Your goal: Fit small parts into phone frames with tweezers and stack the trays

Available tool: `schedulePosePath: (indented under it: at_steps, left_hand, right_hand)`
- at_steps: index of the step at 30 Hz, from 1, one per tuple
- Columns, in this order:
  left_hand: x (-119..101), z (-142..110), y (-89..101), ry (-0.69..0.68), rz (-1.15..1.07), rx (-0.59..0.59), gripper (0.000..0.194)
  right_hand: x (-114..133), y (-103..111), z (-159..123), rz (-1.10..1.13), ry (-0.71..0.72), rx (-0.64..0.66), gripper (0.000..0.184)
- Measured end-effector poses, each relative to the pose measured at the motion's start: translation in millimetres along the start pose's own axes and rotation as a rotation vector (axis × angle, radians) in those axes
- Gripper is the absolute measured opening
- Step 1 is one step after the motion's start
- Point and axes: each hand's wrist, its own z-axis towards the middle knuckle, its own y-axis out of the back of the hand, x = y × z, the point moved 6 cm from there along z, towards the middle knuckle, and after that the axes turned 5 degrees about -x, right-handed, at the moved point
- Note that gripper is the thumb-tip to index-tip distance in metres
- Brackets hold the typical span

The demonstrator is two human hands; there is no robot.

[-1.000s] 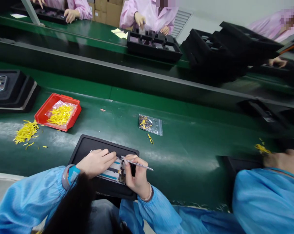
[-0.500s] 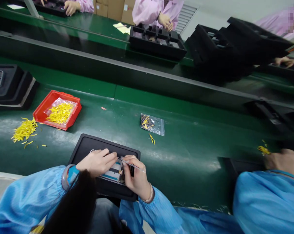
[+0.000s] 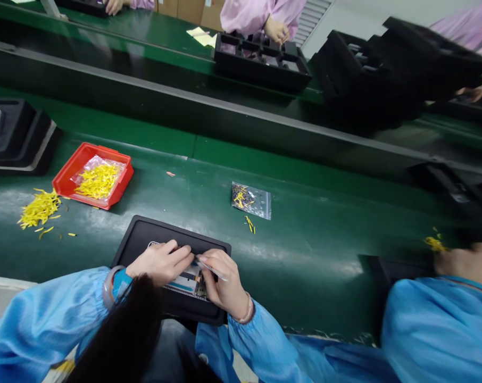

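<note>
Tweezers (image 3: 211,268) pinched in your right hand (image 3: 223,282); left hand (image 3: 159,263) pressed on the device (image 3: 187,282) in the black tray (image 3: 169,231). Dark hair (image 3: 123,330) hangs across your left sleeve (image 3: 45,314); red tray (image 3: 91,175) far left.

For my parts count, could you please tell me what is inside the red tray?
Inside the red tray lies a clear plastic bag with a heap of yellow strips; the floor beneath is hidden.

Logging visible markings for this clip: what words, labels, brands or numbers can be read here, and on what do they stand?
No word, label, brand or number can be read.
Cardboard cartons: any print is cut off or too blurred to read.
Clear zip bag: no legible print.
Flat device on the black tray: any markings are too small to read.
</note>
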Motion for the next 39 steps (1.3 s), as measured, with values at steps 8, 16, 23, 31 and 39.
schedulePosePath:
  at_steps: [8,16,23,31,39]
  left_hand:
    - [0,-1,-2.1,0.021,-0.022,-0.005,0.02]
    - [19,-4,-10.0,0.273,-0.327,-0.056,0.022]
    - [14,-4,-22.8,0.254,-0.301,0.088,0.026]
    - [9,-8,-14.3,0.21,-0.166,0.081,0.042]
    - [14,-12,-25.9,0.299,-0.334,0.15,0.043]
  right_hand:
    - [-2,1,-3,0.011,-0.042,-0.063,0.024]
    - [-23,13,-21,0.3,-0.389,-0.458,0.022]
    - [-34,15,-22,0.457,-0.599,-0.583,0.018]
    - [-39,17,-23,0.474,-0.642,-0.636,0.022]
    - [-41,15,-22,0.463,-0.662,-0.591,0.022]
